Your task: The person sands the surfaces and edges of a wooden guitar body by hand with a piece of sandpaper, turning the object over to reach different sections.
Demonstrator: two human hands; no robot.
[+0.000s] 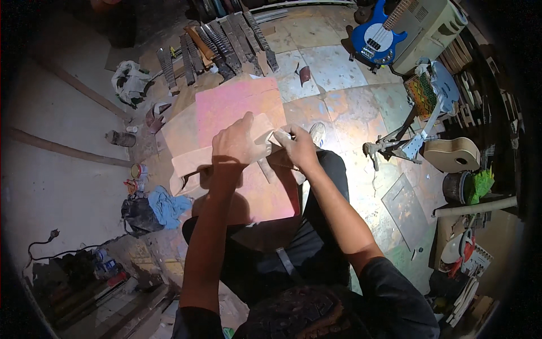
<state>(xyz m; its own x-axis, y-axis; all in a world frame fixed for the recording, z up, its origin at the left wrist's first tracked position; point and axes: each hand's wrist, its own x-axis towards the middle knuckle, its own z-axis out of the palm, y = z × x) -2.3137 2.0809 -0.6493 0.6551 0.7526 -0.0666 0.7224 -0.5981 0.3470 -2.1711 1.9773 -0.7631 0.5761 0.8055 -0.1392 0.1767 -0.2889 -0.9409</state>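
Observation:
A pale, shaped wooden piece lies across my lap, over a pink-stained board. Its left end curves down to a narrow tip. My left hand is closed over the piece, fingers pointing away from me. Close by on the right, my right hand is closed in a pinch at the pale raised end of the wood. Something small and light shows at its fingertips, too small to name. Below the hands, a thin strip crosses the pink surface.
Several metal files lie in a row on the floor ahead. A blue electric guitar leans at the far right, with an unfinished acoustic guitar nearer. A blue cloth lies left, beside a bottle. A flat dark panel rests right.

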